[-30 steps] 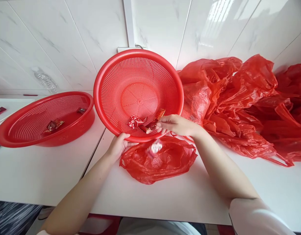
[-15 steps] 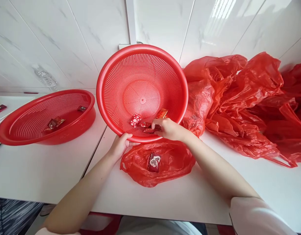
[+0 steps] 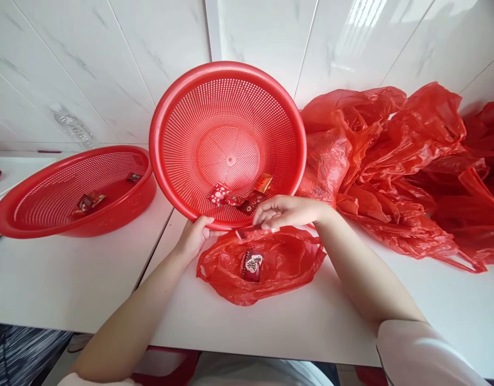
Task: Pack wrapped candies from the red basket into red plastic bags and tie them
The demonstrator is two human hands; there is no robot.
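Observation:
My left hand [image 3: 194, 237] grips the lower rim of a red perforated plastic basket [image 3: 231, 102], which is tilted toward me. Several small wrapped packets lie at its low side, among them a polka-dot packet [image 3: 218, 194] and an orange-gold packet [image 3: 263, 183]. Just over that rim, my right hand [image 3: 285, 212] has its fingers closed on a small dark-red packet [image 3: 247, 231], partly hidden by the fingers. Below it, an opened red plastic bag [image 3: 231, 289] lies on the table with a maroon packet with a white emblem [image 3: 252, 265] inside.
To the left stands a second red basket [image 3: 122, 214] with a few packets in it. A clear plastic bottle [image 3: 72, 126] is behind it by the tiled wall. Heaped red plastic bags [image 3: 391, 161] fill the right side of the white table [image 3: 279, 332].
My right hand has come out of the basket toward me, bringing a small dark-red packet over the bag. The basket has shifted slightly up and left, still in my left hand.

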